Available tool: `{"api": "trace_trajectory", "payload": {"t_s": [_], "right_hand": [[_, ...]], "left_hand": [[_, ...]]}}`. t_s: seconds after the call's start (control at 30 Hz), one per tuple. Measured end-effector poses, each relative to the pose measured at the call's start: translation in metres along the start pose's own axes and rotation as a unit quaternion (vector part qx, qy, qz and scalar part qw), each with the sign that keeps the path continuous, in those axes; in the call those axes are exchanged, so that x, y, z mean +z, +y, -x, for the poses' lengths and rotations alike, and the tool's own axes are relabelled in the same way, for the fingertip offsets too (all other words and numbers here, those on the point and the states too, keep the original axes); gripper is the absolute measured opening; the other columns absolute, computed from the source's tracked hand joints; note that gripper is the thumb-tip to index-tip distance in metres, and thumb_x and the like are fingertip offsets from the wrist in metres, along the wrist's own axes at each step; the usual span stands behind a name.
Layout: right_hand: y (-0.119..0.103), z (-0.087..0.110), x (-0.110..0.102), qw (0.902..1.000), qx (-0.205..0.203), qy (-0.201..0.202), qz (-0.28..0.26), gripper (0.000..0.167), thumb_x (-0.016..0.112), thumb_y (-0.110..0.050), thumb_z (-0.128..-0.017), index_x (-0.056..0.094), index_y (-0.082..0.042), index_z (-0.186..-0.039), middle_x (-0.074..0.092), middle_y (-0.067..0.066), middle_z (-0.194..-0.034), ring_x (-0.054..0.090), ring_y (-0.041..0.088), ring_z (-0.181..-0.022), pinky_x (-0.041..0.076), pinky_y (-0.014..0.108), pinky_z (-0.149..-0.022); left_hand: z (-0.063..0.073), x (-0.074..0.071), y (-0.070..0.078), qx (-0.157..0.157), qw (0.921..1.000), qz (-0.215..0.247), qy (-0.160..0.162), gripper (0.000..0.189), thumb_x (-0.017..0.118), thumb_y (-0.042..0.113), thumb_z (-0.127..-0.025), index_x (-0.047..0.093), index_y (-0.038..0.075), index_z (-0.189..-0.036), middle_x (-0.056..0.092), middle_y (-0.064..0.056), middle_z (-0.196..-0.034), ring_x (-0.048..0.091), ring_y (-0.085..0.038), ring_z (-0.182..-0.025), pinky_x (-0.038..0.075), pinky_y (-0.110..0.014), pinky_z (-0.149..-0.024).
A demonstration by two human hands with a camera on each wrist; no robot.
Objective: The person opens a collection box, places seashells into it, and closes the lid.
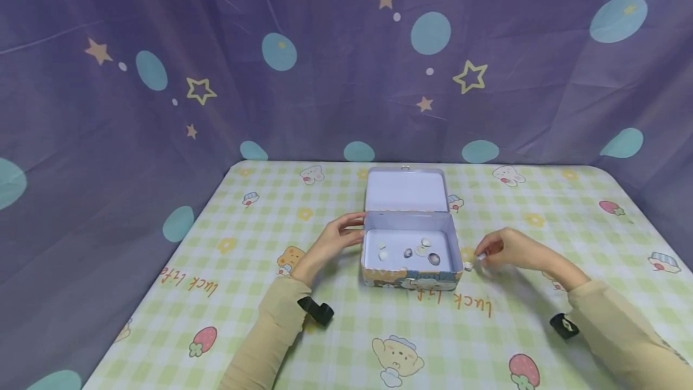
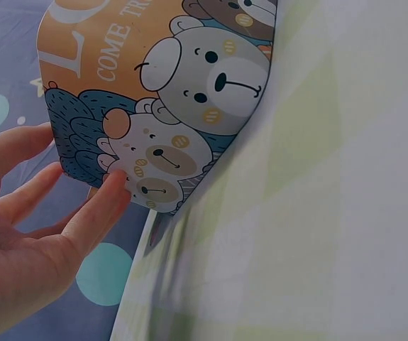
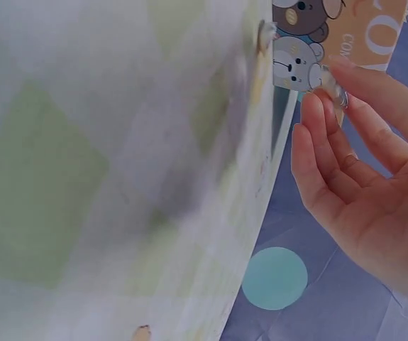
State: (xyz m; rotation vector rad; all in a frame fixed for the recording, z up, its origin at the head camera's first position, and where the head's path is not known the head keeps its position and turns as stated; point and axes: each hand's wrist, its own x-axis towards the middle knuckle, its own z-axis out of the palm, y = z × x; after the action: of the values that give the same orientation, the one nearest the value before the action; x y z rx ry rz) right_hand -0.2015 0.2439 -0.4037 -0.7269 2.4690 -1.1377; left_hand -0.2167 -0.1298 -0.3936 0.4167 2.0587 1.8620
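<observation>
An open tin box (image 1: 411, 283) printed with cartoon bears stands on the table, its lid (image 1: 406, 190) swung back. Several small shells lie inside, among them a dark one (image 1: 434, 259) and a white one (image 1: 426, 242). My left hand (image 1: 334, 244) rests its extended fingers (image 2: 104, 209) against the box's left side. To the right of the box, my right hand (image 1: 510, 248) pinches a small whitish shell (image 3: 333, 87) between thumb and fingers, close over the table. Another pale shell (image 1: 468, 266) lies on the cloth between that hand and the box.
A green-and-white checked tablecloth (image 1: 243, 294) with cartoon prints covers the table. Behind and to the left hangs a purple curtain (image 1: 335, 101) with stars and balloon shapes. Black straps with cameras (image 1: 319, 312) sit on both wrists over beige sleeves.
</observation>
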Motion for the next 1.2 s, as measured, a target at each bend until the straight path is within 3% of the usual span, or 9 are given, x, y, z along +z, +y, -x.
{"api": "trace_trajectory", "payload": {"t_s": [0.47, 0.67, 0.9, 1.2], "right_hand": [[-0.016, 0.001, -0.008, 0.999, -0.02, 0.039, 0.006, 0.019, 0.062, -0.005, -0.079, 0.064, 0.003, -0.096, 0.065, 0.01, -0.091, 0.059, 0.004, -0.079, 0.053, 0.021, -0.066], [-0.03, -0.002, -0.007, 0.9983, -0.022, 0.051, -0.015, 0.018, 0.062, -0.011, -0.082, 0.065, -0.002, -0.097, 0.064, 0.011, -0.095, 0.06, 0.006, -0.083, 0.053, 0.021, -0.07], [-0.048, -0.007, -0.003, 0.9975, -0.025, 0.067, 0.001, 0.02, 0.064, -0.015, -0.081, 0.066, -0.002, -0.097, 0.065, 0.006, -0.092, 0.059, 0.005, -0.082, 0.053, 0.021, -0.07], [-0.056, -0.019, 0.004, 0.9976, -0.044, 0.054, 0.005, 0.019, 0.064, -0.009, -0.08, 0.065, 0.0, -0.097, 0.064, 0.004, -0.09, 0.059, 0.008, -0.082, 0.052, 0.022, -0.072]], "left_hand": [[0.0, 0.0, -0.001, 0.002, 1.0, -0.001, -0.001, 0.049, 0.053, 0.002, -0.087, 0.035, -0.004, -0.132, 0.035, -0.03, -0.13, 0.04, -0.043, -0.116, 0.047, -0.028, -0.09], [-0.001, 0.0, -0.001, -0.002, 1.0, 0.0, 0.002, 0.048, 0.052, 0.0, -0.087, 0.035, -0.004, -0.131, 0.035, -0.029, -0.131, 0.04, -0.043, -0.116, 0.047, -0.028, -0.089], [-0.001, 0.0, -0.001, 0.003, 1.0, -0.003, 0.002, 0.048, 0.052, 0.0, -0.086, 0.035, -0.005, -0.131, 0.035, -0.03, -0.13, 0.041, -0.043, -0.115, 0.047, -0.028, -0.089], [-0.001, 0.0, -0.001, 0.004, 1.0, -0.002, 0.001, 0.049, 0.052, -0.001, -0.086, 0.035, -0.005, -0.131, 0.035, -0.03, -0.13, 0.041, -0.043, -0.114, 0.048, -0.028, -0.089]]}}
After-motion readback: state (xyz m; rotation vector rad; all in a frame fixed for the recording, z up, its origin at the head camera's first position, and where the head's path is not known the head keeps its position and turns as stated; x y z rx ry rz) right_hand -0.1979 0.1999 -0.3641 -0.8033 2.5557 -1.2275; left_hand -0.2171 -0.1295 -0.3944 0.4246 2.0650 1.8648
